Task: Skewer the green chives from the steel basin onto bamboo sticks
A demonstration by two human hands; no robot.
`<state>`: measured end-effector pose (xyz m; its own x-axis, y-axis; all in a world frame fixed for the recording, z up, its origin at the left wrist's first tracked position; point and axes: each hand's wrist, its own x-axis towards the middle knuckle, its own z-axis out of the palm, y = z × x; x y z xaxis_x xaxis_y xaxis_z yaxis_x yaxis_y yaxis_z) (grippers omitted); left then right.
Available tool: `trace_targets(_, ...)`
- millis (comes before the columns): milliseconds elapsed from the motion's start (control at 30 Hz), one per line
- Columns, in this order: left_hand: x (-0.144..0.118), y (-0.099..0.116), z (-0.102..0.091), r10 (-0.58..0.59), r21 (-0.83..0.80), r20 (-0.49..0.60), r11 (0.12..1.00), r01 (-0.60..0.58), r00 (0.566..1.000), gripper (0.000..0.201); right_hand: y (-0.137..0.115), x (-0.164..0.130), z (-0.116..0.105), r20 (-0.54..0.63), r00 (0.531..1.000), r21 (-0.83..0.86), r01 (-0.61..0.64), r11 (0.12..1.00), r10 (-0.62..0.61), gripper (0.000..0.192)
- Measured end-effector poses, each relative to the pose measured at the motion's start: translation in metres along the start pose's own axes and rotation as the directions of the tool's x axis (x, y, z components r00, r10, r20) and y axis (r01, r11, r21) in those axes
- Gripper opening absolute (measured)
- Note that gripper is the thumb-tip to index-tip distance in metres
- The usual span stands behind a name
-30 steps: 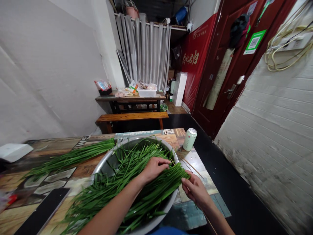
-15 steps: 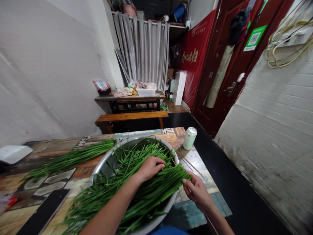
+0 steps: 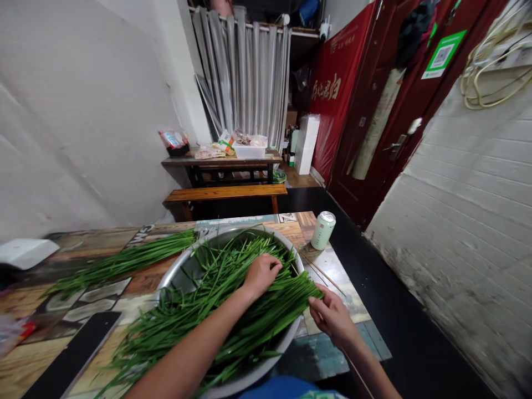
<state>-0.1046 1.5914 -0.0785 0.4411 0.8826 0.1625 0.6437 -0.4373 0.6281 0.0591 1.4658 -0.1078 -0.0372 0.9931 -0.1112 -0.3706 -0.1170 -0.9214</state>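
A heap of long green garlic chives (image 3: 233, 310) fills a wide metal basin (image 3: 165, 281) and hangs over its near left rim. My left hand (image 3: 262, 272) is over the heap, thumb and fingers closed together; whatever is between them is too small to make out. At the right rim, my right hand (image 3: 332, 317) pinches the cut ends of the chives between thumb and fingers. From under its palm a thin stick (image 3: 358, 372) runs back along the forearm. Another bundle of chives (image 3: 128, 261) lies left of the basin.
A pale green can (image 3: 323, 230) stands right of the basin, with thin sticks (image 3: 322, 269) in front of it. A dark phone (image 3: 75, 354) lies at the near left, a white object (image 3: 27, 253) behind it. Beyond are a bench (image 3: 226, 193) and a second table (image 3: 178, 162).
My left hand has moved slightly up and right over the chives. My right hand stays at their cut ends. The view has shifted a little.
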Motion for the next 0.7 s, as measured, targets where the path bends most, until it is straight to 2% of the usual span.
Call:
trace_targets(133, 0.002, 0.005, -0.007, -0.144, -0.287, 0.112, 0.943, 0.171, 0.983, 0.026, -0.001, 0.0, 0.0, 0.0, 1.0, 0.003, 0.011, 1.0, -0.011, 0.023)
trace_targets(267, 0.001, 0.006, -0.013, -0.233, -0.443, 0.255, 0.835, 0.328, 0.938, 0.033, -0.003, 0.002, 0.001, -0.01, 1.0, 0.007, 0.01, 1.0, -0.01, 0.023)
trace_targets(433, -0.001, 0.005, -0.015, -0.212, -0.537, 0.411, 0.73, 0.424, 0.886, 0.034, -0.003, 0.002, -0.001, 0.002, 1.0, -0.004, 0.01, 1.0, -0.01, 0.021)
trace_targets(700, -0.002, 0.007, -0.017, -0.199, -0.574, 0.458, 0.678, 0.459, 0.866, 0.041, -0.004, 0.001, 0.001, -0.024, 1.0, -0.006, 0.0, 1.0, 0.0, 0.022)
